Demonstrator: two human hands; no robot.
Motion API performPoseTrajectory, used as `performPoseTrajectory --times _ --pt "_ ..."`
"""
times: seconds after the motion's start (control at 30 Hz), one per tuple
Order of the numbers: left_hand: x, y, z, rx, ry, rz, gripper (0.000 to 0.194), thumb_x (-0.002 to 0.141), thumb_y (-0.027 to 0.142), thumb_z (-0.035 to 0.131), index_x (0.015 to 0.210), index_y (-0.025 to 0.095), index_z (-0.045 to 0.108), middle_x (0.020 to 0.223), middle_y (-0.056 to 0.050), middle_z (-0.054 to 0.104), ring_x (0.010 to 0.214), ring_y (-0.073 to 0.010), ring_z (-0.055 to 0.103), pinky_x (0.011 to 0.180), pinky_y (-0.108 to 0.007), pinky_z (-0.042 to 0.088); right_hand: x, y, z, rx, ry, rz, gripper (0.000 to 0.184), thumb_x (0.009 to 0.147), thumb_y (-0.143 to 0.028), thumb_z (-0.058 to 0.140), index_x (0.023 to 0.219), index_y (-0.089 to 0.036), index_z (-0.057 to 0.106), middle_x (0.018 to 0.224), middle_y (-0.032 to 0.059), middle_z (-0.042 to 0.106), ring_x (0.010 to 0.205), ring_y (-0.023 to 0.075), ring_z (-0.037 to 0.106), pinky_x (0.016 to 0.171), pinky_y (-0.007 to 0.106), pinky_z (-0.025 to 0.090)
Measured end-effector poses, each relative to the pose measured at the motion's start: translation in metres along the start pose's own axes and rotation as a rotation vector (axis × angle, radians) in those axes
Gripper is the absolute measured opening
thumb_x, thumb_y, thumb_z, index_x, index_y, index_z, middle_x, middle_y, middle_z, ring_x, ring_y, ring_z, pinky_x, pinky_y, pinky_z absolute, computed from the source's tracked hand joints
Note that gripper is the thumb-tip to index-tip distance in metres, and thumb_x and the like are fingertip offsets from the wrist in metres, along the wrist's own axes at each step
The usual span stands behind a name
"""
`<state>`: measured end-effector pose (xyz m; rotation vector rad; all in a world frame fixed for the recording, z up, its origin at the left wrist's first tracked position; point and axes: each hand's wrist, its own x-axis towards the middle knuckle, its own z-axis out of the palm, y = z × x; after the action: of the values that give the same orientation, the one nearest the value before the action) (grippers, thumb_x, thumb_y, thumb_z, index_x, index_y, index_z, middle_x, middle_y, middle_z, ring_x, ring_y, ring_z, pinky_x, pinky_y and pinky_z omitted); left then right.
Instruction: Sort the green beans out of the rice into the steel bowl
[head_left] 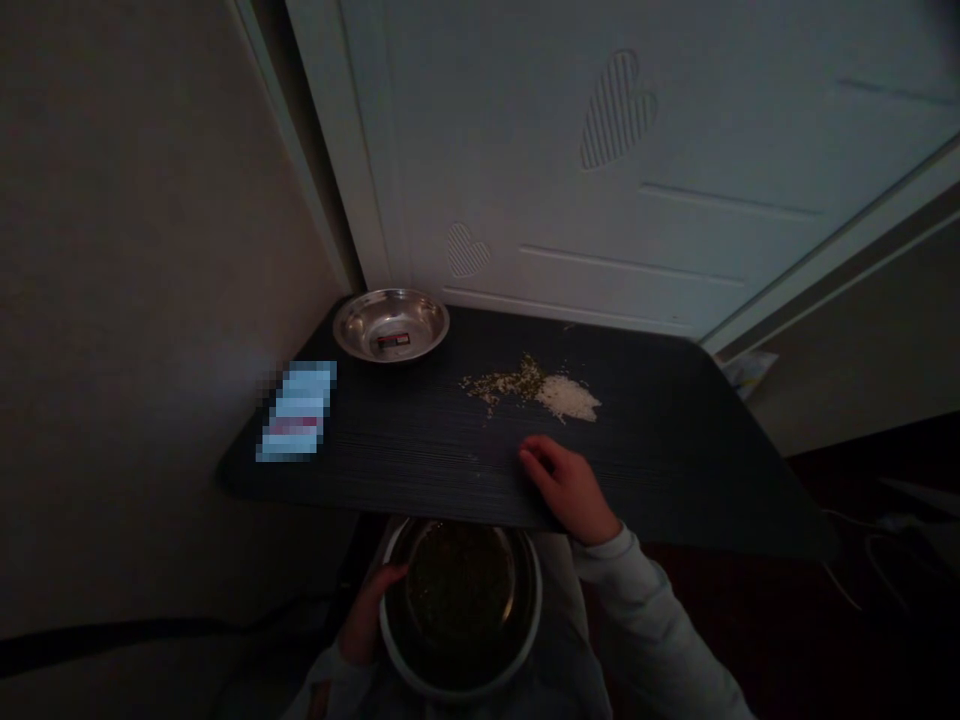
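My left hand (369, 612) grips the rim of a steel bowl (459, 608) held just below the near edge of the dark table (660, 460); the bowl holds greenish grains. My right hand (566, 485) rests on the table near its front edge, fingers curled and pressed together, whatever is under them hidden. Just beyond it lie a small heap of white grains (568, 398) and, to its left, scattered green-yellow grains (504, 382).
An empty steel bowl (391, 324) stands at the table's far left corner. A blurred card or packet (297, 410) lies at the left edge. A white door (600, 160) rises behind the table, a wall to the left. The room is dim.
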<state>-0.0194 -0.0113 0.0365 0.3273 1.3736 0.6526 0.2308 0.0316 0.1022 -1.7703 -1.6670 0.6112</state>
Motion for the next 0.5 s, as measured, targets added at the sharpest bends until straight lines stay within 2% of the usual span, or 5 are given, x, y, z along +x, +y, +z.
performPoseTrajectory --times 0.17,0.3,0.4,0.5 --pt "0.001 0.0 -0.005 -0.018 -0.039 -0.007 0.013 0.048 0.035 0.07 0.047 0.022 0.067 0.049 -0.003 0.067 0.079 -0.0319 0.065 0.084 -0.042 0.043 -0.006 -0.003 -0.001 0.125 -0.006 0.024 0.019 0.083 -0.034 0.046 0.086 -0.019 0.059 0.067 0.0009 0.063 0.062 0.0148 0.059 0.059 0.025 0.044" --pt "0.003 0.001 -0.004 0.005 -0.021 0.029 0.013 0.046 0.034 0.07 0.043 0.022 0.066 0.052 -0.003 0.068 0.076 -0.0311 0.064 0.084 -0.041 0.043 -0.013 -0.015 0.011 0.198 0.019 0.071 0.018 0.083 -0.034 0.048 0.085 -0.019 0.058 0.065 -0.0003 0.062 0.061 0.0134 0.058 0.058 0.023 0.042" --pt "0.001 0.003 0.001 0.017 -0.007 0.047 0.012 0.043 0.033 0.069 0.044 0.022 0.066 0.053 -0.005 0.069 0.079 -0.0326 0.064 0.086 -0.042 0.043 -0.017 -0.028 0.025 0.114 -0.006 0.058 0.015 0.082 -0.031 0.05 0.084 -0.02 0.059 0.066 -0.0003 0.063 0.062 0.0135 0.058 0.061 0.024 0.041" --pt "-0.001 0.007 0.004 0.01 0.004 0.043 0.01 0.042 0.03 0.069 0.04 0.023 0.063 0.051 -0.004 0.068 0.073 -0.0322 0.064 0.085 -0.044 0.044 -0.016 -0.035 0.031 -0.037 0.01 0.042 0.011 0.08 -0.027 0.051 0.078 -0.02 0.059 0.065 -0.0009 0.063 0.062 0.0134 0.056 0.063 0.025 0.039"
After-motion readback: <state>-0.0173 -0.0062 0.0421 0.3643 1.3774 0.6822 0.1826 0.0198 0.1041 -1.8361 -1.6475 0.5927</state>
